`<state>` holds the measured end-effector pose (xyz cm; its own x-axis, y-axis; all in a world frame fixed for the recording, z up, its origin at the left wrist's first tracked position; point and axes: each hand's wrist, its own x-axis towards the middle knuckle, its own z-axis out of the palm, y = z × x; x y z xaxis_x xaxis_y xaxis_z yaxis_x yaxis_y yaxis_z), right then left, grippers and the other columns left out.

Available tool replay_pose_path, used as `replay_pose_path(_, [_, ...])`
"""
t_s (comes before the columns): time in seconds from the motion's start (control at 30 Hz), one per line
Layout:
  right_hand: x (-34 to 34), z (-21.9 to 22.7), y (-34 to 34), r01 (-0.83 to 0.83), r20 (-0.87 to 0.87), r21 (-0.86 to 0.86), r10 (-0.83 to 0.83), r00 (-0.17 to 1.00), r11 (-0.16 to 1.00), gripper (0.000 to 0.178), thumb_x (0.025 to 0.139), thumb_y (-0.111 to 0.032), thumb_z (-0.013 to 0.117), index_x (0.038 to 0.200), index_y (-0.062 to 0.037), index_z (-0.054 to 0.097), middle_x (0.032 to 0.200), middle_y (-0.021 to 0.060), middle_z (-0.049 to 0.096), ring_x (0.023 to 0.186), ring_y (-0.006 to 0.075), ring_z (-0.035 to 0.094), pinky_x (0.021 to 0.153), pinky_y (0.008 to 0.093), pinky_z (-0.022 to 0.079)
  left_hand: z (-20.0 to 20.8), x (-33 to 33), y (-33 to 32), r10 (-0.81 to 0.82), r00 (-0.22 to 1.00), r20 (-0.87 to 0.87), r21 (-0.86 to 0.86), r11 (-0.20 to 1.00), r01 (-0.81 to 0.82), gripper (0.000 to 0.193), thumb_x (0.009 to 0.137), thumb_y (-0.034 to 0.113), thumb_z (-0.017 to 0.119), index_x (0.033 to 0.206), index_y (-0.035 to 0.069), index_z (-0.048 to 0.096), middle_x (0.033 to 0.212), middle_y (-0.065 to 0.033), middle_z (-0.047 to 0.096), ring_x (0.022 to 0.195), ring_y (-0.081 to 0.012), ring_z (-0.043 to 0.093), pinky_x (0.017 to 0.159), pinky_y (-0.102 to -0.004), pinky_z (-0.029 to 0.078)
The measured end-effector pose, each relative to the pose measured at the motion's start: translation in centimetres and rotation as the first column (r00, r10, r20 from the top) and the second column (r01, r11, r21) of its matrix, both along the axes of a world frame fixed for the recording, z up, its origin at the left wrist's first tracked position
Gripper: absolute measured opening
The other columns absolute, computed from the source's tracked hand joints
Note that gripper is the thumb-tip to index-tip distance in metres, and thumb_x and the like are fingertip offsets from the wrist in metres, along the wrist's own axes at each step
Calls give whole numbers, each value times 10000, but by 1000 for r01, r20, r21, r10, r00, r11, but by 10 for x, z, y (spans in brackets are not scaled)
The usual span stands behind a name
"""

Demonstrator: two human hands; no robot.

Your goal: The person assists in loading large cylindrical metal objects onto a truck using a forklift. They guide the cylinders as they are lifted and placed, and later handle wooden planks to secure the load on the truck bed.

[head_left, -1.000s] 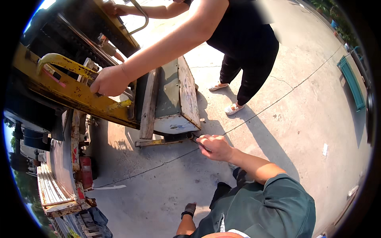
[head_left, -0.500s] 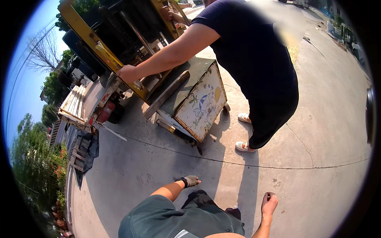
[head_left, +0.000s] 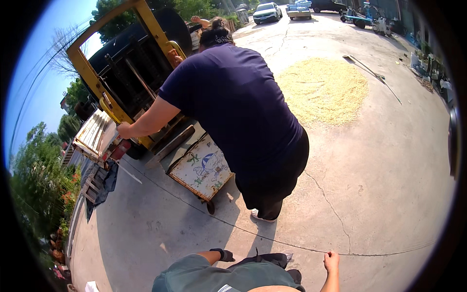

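My left hand [head_left: 224,255], in a worn glove with a dark wrist band, hangs low in front of me beside my body, touching no object. Its fingers are too dark to make out. Further right my bare right hand [head_left: 332,261] hangs over the concrete, its fingers loosely curled with nothing seen in them. Ahead, a person in a dark shirt [head_left: 233,92] leans forward, both hands on the yellow frame of a lifting machine [head_left: 111,108]. Low on it rests a rusty white metal box [head_left: 206,168] with a painted picture, topped by a wooden beam [head_left: 170,146].
A flatbed truck [head_left: 95,135] stands to the left, with a dark sheet and slatted wood [head_left: 98,181] nearby. Yellow grain [head_left: 323,92] is spread on the concrete beyond the person, a long-handled rake [head_left: 372,74] beside it. A white car [head_left: 267,13] is far off.
The view has shifted, bringing the grain and cars in. The person has turned the back more toward me and, with the machine and box, appears further left. My hands still hang free.
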<state>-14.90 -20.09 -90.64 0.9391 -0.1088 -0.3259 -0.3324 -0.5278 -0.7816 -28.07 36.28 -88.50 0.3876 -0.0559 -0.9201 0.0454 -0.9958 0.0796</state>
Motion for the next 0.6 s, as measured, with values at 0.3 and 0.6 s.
replay_pose_path(0.3, [123,-41,-215,25,-252,-158,-65,965,987,181,856,-133,606,841,36,668,724,145,666,631,226,651,626,371,537,94,225,-234,477,826,299,-224,877,-425,492,964,459,498,1147,21,627,1094,-198,665,1059,-327,623,921,-413,457])
replay_pose_path(0.6, [358,-107,-367,-130,-248,-159,88,965,979,209,858,-168,591,862,22,680,768,167,670,690,270,653,669,395,538,92,300,-452,482,874,68,-88,875,-476,490,957,470,498,1189,61,636,1152,-196,661,1101,-346,612,927,-415,457])
